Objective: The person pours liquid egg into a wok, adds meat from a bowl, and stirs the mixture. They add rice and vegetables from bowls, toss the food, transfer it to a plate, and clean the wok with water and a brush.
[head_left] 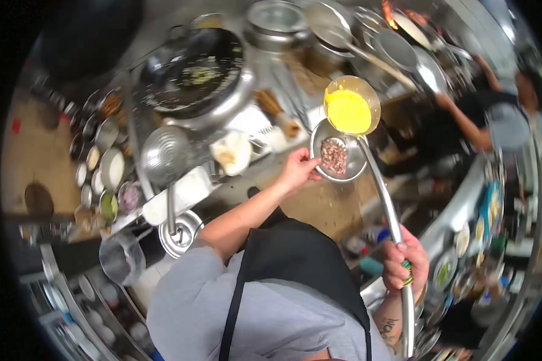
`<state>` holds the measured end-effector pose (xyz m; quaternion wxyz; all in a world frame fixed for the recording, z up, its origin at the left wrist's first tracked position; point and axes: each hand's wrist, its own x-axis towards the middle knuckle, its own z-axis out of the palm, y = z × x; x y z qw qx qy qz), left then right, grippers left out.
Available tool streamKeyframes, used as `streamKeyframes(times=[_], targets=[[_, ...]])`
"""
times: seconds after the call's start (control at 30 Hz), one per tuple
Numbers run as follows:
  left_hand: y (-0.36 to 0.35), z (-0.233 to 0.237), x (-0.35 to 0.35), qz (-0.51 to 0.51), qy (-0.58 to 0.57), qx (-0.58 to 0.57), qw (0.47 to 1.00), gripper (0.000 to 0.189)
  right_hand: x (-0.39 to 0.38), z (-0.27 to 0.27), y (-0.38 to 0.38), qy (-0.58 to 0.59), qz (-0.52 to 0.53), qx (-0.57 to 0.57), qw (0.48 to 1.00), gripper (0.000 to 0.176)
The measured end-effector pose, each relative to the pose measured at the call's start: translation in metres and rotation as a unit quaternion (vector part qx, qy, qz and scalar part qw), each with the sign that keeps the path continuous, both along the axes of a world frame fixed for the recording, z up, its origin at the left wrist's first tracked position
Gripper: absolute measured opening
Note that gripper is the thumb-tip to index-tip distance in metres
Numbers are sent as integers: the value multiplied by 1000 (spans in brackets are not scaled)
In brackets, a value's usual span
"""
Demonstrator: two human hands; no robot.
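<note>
My left hand (299, 171) grips the rim of a small steel bowl (356, 166), thumb inside the edge and fingers curled underneath. Chopped reddish-brown pieces (333, 157), looking like diced meat, lie in it. In my right hand (406, 259) is the long metal handle of a ladle (378, 174), fingers wrapped round it near a striped band. The ladle's cup, filled with bright yellow liquid (349, 111) like beaten egg, overlaps the far side of the bowl in this view. Ahead to the left, a dark wok (162, 96) sits on the stove with some pale green bits in it.
A perforated skimmer (165, 155) lies left of me, beside several small ingredient bowls (111, 167). Steel pots (276, 24) stand at the back. On the right a person (473, 120) works at a pan near flames (389, 15). A counter with plates (462, 239) runs along the right.
</note>
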<state>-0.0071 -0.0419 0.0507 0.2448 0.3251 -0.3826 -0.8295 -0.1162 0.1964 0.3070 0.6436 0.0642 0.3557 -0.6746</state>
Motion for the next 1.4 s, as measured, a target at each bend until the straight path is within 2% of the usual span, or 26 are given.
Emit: streamKeyframes(times=[0.1,0.2,0.3,0.33,0.37,0.43,0.5,0.53,0.57,0.6,0.67,0.73,0.77,0.83,0.9,1.0,1.1,1.13,1.23,1.27,1.37,1.4], targets=[[-30,16,66,78,-19,-22,997,13,-9,4,-86,-59,72,-32,995,55],[-44,29,129,169,-20,-13,985,12,-4,0,-173,-85,176,-71,978,44],[-47,31,186,246,-18,-18,969,13,7,-26,-256,-125,243,-72,959,32],[-46,31,204,272,-17,-21,962,13,6,-44,-285,-103,276,-76,953,26],[-44,28,221,298,-16,-24,954,13,13,-56,-312,-143,297,-93,939,38],[-35,15,250,368,-33,-7,929,14,24,-84,-365,-145,327,-50,933,31],[-21,4,274,434,-38,12,900,14,42,-112,-407,-54,370,-8,927,9],[-14,1,282,464,-33,22,885,13,47,-132,-426,-9,412,-25,911,11],[-7,-2,290,494,-30,32,868,12,53,-152,-442,116,395,-1,911,11],[0,-10,297,516,-28,37,855,12,64,-162,-453,209,407,-6,889,12],[15,-29,306,557,-25,49,829,14,78,-187,-467,366,405,-17,838,13],[23,-36,307,598,-30,76,798,14,96,-185,-463,472,386,-21,793,20],[25,-41,308,617,-32,88,781,14,87,-212,-470,456,410,-50,789,24],[28,-52,310,623,-25,90,777,13,113,-190,-431,436,310,-43,844,25],[28,-56,310,632,-24,99,768,12,83,-203,-424,394,396,-7,830,29],[22,-66,311,651,-22,87,754,13,83,-168,-393,366,395,45,841,34],[5,-63,310,661,-36,101,743,13,80,-171,-403,336,443,48,830,39],[-1,-61,311,651,-28,94,752,12,76,-180,-419,302,449,42,840,46],[-9,-53,310,624,-22,85,777,12,84,-228,-439,390,414,-30,822,56],[-11,-49,310,616,-30,82,783,12,94,-229,-428,477,397,-32,783,60],[-12,-41,311,613,-45,77,785,11,85,-228,-388,618,370,-34,693,62],[-9,-44,309,615,-42,76,784,10,89,-199,-373,568,390,-14,724,56]])
